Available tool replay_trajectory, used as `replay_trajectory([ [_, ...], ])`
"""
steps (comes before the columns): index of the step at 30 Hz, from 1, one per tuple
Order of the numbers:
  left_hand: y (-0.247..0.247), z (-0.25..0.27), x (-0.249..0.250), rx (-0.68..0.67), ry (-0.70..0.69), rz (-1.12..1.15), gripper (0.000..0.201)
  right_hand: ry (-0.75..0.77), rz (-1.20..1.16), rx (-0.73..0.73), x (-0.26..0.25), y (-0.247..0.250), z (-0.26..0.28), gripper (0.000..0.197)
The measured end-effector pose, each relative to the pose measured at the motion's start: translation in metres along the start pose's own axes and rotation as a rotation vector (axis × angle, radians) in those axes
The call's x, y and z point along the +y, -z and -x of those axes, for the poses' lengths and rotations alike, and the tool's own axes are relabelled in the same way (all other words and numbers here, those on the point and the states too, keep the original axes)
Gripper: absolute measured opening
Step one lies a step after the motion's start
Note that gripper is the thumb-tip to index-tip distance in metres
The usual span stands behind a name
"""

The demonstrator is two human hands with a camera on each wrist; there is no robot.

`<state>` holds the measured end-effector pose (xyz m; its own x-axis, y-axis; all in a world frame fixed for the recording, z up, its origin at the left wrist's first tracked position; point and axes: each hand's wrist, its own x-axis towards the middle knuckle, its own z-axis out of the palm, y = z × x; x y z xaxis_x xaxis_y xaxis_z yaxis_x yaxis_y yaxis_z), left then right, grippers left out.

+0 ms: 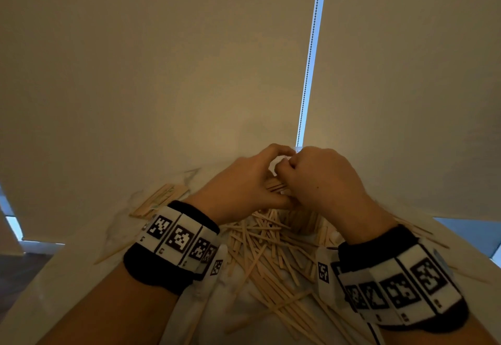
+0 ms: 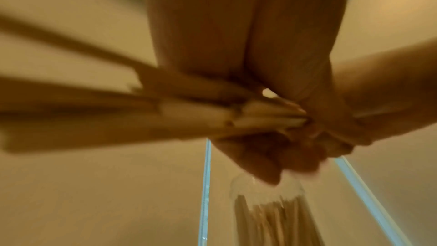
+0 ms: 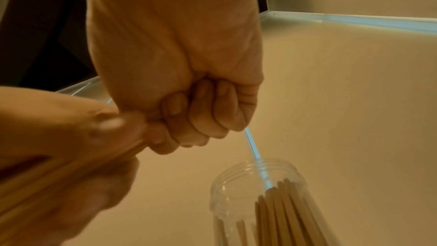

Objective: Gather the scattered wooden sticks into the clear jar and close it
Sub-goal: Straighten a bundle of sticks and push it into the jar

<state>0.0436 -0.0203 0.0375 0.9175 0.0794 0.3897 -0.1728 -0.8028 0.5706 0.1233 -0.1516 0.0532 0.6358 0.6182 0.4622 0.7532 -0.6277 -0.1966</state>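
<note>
Here, nearest to me, a loose heap of wooden sticks [image 1: 271, 260] lies on the white table [image 1: 54, 285] between my two forearms. They are thin, flat and pale, and they cross each other at every angle, so the heap has no common direction. A few strays lie out past my right wristband [image 1: 401, 277], and a small stack of sticks [image 1: 160, 199] lies beyond my left wristband [image 1: 173, 239], its long axis running up and to the right in the head view.

Further on, my hands meet above the heap. My left hand [image 1: 244, 184] has its fingers curled round a bundle of sticks [image 1: 275, 188], and my right hand [image 1: 322, 179] is closed in a fist on the same bundle, knuckles tucked tight in the right wrist view. Between the hands, only a short stretch of the bundle shows in the head view, lying roughly crosswise with a slight upward tilt to the right. In the left wrist view the bundle fans out to the left from the grip, blurred.

Beyond the hands stands the clear jar [image 3: 238, 194], upright with its ribbed mouth open and no lid on it. It is ahead of my fingers, apart from them. Sticks already inside it stand on end, leaning slightly, their tips below the rim.

Farthest off is a pale blind [image 1: 162, 60] with a bead chain [image 1: 311, 46] hanging in a bright gap.
</note>
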Motion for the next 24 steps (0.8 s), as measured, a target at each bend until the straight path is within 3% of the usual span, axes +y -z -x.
replay_trajectory([
  [2,0.014,0.003,0.001,0.064,0.061,0.006,0.076,-0.046,0.005,0.060,0.007,0.007,-0.004,0.045],
  [4,0.030,0.004,-0.004,0.262,0.145,0.057,0.063,-0.096,-0.010,0.111,0.015,0.018,-0.007,0.049],
  [7,0.042,0.001,-0.010,0.496,0.319,0.365,0.061,-0.153,-0.113,0.134,0.023,0.031,-0.007,0.050],
  [10,0.035,0.000,0.000,0.420,0.456,0.818,0.069,-0.148,-0.150,0.133,0.016,0.034,-0.006,0.050],
  [13,0.023,0.000,0.018,0.319,0.427,1.052,0.069,-0.110,-0.142,0.142,0.003,0.028,-0.003,0.048],
  [19,0.017,0.003,0.027,0.266,0.456,0.897,0.058,-0.075,-0.069,0.108,-0.004,0.008,-0.004,0.049],
  [22,0.020,0.004,0.020,0.187,0.456,0.654,0.048,-0.066,-0.159,0.101,-0.002,0.007,-0.005,0.049],
  [24,0.021,0.004,0.014,0.197,0.425,0.618,0.042,-0.023,-0.232,0.104,-0.003,0.009,-0.004,0.047],
])
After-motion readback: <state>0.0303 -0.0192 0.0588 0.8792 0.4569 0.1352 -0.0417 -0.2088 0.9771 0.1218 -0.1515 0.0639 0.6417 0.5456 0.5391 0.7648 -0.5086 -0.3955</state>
